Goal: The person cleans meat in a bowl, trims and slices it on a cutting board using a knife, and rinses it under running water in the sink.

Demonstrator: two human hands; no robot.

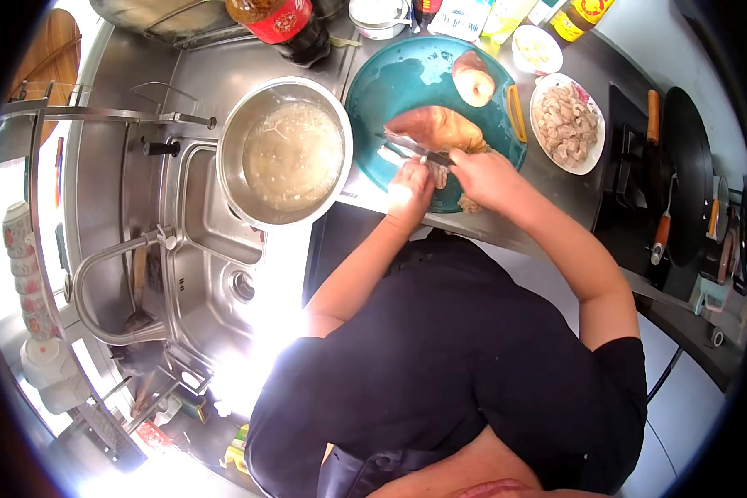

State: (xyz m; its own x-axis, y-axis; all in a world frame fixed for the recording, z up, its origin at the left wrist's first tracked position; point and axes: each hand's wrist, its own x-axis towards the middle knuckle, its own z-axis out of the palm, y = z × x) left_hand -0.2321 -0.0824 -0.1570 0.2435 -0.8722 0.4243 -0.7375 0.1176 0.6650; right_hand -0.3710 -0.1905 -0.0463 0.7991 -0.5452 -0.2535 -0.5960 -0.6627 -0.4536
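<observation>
A round teal cutting board (380, 87) lies on the counter in front of me. On it sits a large brown-skinned piece of meat (440, 126), and a smaller piece (473, 80) rests farther back. My right hand (487, 178) is closed around the handle of a knife (407, 144), its blade pointing left along the near side of the large piece. Close to the blade, my left hand (411, 191) has its fingers bent around a small pale strip of meat (438, 174). Cut bits (470, 204) lie by the board's near edge.
A steel bowl of cloudy liquid (295, 153) stands left, beside the sink (203, 278) and faucet (112, 249). To the right are a plate of sliced meat (566, 124), a small bowl (537, 50) and a black wok (689, 178). A dark drink bottle (286, 29) stands behind.
</observation>
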